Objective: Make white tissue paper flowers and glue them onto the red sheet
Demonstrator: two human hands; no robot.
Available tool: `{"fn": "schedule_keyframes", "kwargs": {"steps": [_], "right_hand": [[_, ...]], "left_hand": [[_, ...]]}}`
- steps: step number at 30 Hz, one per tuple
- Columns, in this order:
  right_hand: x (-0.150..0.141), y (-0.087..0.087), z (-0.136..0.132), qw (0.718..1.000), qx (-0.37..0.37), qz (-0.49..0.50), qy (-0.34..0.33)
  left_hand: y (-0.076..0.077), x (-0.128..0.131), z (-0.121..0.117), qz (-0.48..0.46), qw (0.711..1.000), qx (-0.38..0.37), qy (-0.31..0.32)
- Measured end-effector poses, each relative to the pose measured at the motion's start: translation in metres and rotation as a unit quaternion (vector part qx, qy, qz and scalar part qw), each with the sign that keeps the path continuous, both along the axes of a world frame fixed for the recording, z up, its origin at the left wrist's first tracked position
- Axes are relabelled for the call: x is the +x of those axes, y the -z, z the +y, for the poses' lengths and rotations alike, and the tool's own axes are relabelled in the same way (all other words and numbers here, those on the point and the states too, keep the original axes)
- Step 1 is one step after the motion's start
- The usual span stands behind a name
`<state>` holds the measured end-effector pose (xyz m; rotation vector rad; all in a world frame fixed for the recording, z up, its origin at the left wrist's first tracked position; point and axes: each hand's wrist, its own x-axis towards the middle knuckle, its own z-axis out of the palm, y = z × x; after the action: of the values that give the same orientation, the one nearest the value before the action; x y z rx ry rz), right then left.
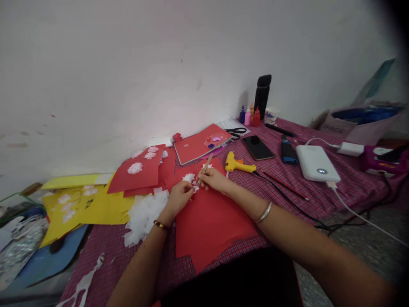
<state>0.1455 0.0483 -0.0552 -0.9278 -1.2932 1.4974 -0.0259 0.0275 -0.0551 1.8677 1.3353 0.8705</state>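
Observation:
My right hand (212,179) grips a thin wooden stick (208,163), its lower end pointing down at small white paper pieces on a red paper sheet (214,226). Close beside it, my left hand (181,195) has its fingers pinched together at the edge of those pieces; what lies between the fingertips is too small to make out. A white paper flower (188,177) shows just above the left fingers. Left of that hand lies a pile of white cut paper (145,215). A yellow glue gun (238,164) rests right of the red sheet.
Red sheets with white flowers (150,172) and yellow sheets (108,207) lie leftward. Behind are a red-covered pad (194,147), scissors (234,133) and paint bottles (247,117). A phone (258,147), a red pencil (284,184), a white power bank (318,164) and cables sit rightward.

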Motion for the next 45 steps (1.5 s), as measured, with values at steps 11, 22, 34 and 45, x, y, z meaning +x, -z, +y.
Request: {"fn": "schedule_keyframes", "kwargs": {"steps": [11,22,34,45], "right_hand": [[-0.007,0.008,-0.005,0.982,0.117,-0.135,-0.062],[-0.008,0.002,-0.010,0.939,0.218,-0.265,-0.028],[-0.010,0.005,-0.007,0.964,0.169,-0.207,0.002],[-0.007,0.008,-0.002,0.996,0.046,-0.072,-0.020]], "left_hand": [[0.006,-0.005,0.007,0.063,0.998,0.018,0.006],[0.004,-0.004,0.006,0.036,0.999,0.005,0.014],[-0.031,-0.037,0.002,-0.047,0.995,0.039,-0.081],[-0.044,-0.121,-0.002,0.002,0.979,-0.002,-0.205]]}}
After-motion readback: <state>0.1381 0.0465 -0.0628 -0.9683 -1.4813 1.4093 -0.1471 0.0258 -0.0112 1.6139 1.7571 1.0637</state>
